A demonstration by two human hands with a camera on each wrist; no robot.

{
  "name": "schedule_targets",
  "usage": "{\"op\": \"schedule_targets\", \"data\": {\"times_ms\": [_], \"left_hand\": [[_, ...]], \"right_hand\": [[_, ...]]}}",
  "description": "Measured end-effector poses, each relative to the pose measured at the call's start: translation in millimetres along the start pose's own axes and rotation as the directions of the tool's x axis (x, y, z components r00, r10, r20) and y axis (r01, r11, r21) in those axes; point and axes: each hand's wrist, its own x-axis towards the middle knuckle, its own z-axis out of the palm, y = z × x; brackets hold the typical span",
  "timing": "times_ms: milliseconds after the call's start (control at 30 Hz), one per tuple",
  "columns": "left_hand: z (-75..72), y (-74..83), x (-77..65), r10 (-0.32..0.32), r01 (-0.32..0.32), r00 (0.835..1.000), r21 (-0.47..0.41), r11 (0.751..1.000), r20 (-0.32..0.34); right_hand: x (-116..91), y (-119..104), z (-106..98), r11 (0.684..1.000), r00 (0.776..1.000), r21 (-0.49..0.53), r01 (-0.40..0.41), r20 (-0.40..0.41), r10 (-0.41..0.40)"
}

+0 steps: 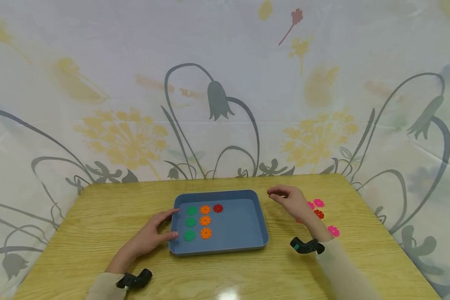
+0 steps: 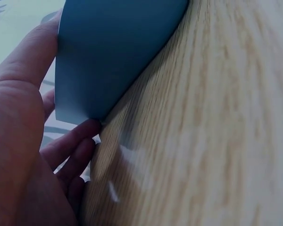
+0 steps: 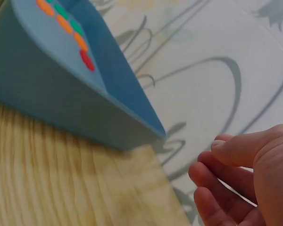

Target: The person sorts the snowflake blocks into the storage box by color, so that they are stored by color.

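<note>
A shallow blue-grey tray [image 1: 240,227] sits on the table. My left hand [image 1: 150,235] holds its left wall, thumb and index finger hooked over the rim. In the left wrist view other fingertips touch the outside of the tray [image 2: 113,52], low by the tabletop. Inside lie flower-shaped discs: a column of three green discs [image 1: 191,222], three orange discs [image 1: 205,221] and one red disc [image 1: 218,208] at the top of a third column. Right of the tray hovers my right hand [image 1: 290,202], fingers loosely bent, with nothing visible between thumb and fingers [image 3: 210,176].
Several loose discs lie on the table at the right, partly behind my right forearm: pink discs [image 1: 318,203] and a red disc [image 1: 319,214]. Another pink disc [image 1: 333,231] is nearer to me. A flower-patterned cloth [image 1: 225,137] hangs behind the wooden table [image 1: 225,275].
</note>
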Motion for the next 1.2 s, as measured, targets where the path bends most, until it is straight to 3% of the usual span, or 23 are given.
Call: {"op": "schedule_targets", "data": {"times_ms": [133, 367, 633, 867, 1067, 1200], "left_hand": [[-0.8, 0.4, 1.5, -0.028, 0.028, 1.000, 0.009, 1.000, 0.013], [-4.4, 6.7, 2.9, -0.075, 0.074, 0.995, 0.020, 0.997, 0.060], [-8.7, 9.6, 5.8, -0.081, 0.081, 0.992, 0.003, 0.997, 0.095], [-12.0, 18.7, 8.0, -0.098, 0.103, 0.988, -0.032, 0.994, 0.115], [-11.5, 21.5, 8.9, -0.115, 0.124, 0.986, -0.076, 0.989, 0.119], [-11.8, 22.3, 8.2, -0.107, 0.118, 0.987, -0.089, 0.989, 0.119]], "right_hand": [[-14.1, 15.1, -17.5, 0.999, 0.999, -0.048, -0.019, -0.033, 0.017], [-35.7, 34.9, -41.7, 0.971, 0.993, -0.225, -0.080, -0.107, 0.057], [-49.1, 53.0, -58.4, 0.955, 0.991, -0.288, -0.072, -0.126, 0.037], [-51.3, 58.7, -64.7, 0.951, 0.982, -0.286, -0.122, -0.176, 0.073], [-45.2, 60.4, -60.1, 0.939, 0.979, -0.329, -0.100, -0.203, 0.033], [-36.5, 58.3, -54.5, 0.947, 0.982, -0.306, -0.092, -0.184, 0.035]]}}
